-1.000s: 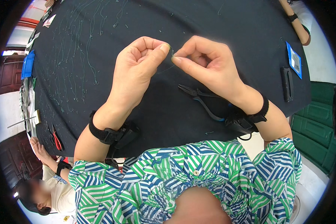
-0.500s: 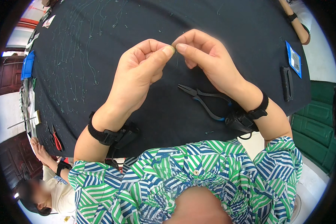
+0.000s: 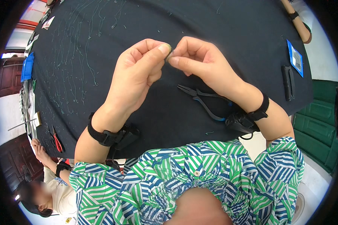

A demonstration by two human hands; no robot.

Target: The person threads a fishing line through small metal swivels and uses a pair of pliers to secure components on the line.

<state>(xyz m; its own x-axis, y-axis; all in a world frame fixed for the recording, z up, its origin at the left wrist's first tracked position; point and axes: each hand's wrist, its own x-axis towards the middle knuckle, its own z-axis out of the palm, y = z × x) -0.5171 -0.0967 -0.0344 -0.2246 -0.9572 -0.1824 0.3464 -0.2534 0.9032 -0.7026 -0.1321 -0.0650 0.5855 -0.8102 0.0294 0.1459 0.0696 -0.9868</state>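
Observation:
My left hand (image 3: 139, 71) is closed in a pinch, thumb against the side of the index finger, on a thin dark green line (image 3: 170, 48). A small curve of that line shows at the fingertips. My right hand (image 3: 202, 62) pinches the same line just to the right, its thumb and index tip almost touching the left ones. Both hands are raised over the black cloth (image 3: 154, 127). Below the right hand lie pliers (image 3: 193, 92) with dark jaws and blue-tipped handles, one handle partly hidden by the right forearm and its strap.
Many thin green strands (image 3: 90, 60) lie spread across the cloth at left. Red-handled pliers (image 3: 56, 139) rest near the left edge, close to another person's hand (image 3: 39, 148). A blue packet (image 3: 295, 58) and a black case (image 3: 288, 83) are at right. Another arm (image 3: 299, 26) shows far right.
My right hand has shifted left and slightly down, with its thumb now lower beside my left fingertips. A curve of the green line has come into sight between them.

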